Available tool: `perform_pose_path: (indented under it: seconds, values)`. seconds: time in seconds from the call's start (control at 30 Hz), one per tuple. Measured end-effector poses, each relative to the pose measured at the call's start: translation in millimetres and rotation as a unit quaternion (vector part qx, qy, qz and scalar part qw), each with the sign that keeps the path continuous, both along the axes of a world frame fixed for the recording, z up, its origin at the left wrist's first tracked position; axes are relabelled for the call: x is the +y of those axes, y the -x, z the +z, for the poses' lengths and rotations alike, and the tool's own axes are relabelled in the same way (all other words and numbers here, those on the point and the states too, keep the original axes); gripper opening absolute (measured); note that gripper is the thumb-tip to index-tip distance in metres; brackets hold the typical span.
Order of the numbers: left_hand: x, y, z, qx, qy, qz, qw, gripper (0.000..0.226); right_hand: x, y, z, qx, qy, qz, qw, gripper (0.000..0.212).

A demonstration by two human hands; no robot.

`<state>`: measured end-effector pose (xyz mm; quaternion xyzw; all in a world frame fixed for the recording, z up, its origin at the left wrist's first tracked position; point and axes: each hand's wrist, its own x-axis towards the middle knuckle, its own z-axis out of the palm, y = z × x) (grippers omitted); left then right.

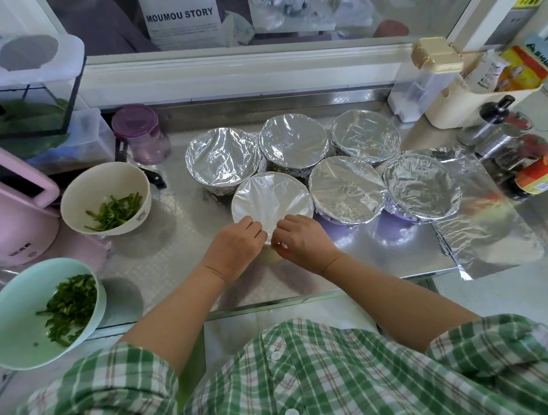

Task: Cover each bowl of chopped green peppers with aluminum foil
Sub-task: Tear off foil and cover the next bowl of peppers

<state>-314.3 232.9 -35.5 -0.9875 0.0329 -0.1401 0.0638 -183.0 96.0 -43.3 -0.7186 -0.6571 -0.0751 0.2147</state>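
Note:
Several foil-covered bowls stand in two rows on the steel counter (174,263). The nearest one, a foil-covered bowl (270,198) at the front centre, has both my hands at its near rim. My left hand (236,247) and my right hand (300,241) pinch the foil edge there, fingers closed on it. A white bowl (105,198) with green pepper strips sits uncovered at the left. A mint green bowl (43,313) with chopped green peppers sits uncovered at the near left.
A loose foil sheet (486,224) lies at the right, overhanging the counter edge. Sauce bottles (540,174) and a cream container (461,102) crowd the right. A pink appliance (12,208), a purple-lidded jar (140,135) and a lined bin (31,83) stand at the left.

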Motion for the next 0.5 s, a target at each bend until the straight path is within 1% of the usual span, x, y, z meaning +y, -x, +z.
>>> perform_pose_path:
  seconds: [0.2,0.3,0.43,0.5]
  values:
    - [0.9,-0.5,0.3,-0.002,0.000,-0.006,1.000,0.028,1.8,3.0,2.2,0.015,0.022,-0.009,1.000,0.010]
    - [7.8,4.9,1.2,-0.007,-0.002,0.015,1.000,0.023,-1.6,1.9,3.5,0.022,0.037,-0.007,0.999,0.018]
    - [11.9,4.7,5.4,-0.023,-0.029,0.024,0.999,0.030,5.9,5.5,4.0,0.015,0.038,-0.015,0.999,0.013]
    - [11.8,2.1,6.2,-0.032,-0.025,0.018,0.999,0.030,8.7,8.5,2.7,0.020,0.043,-0.023,0.999,0.014]
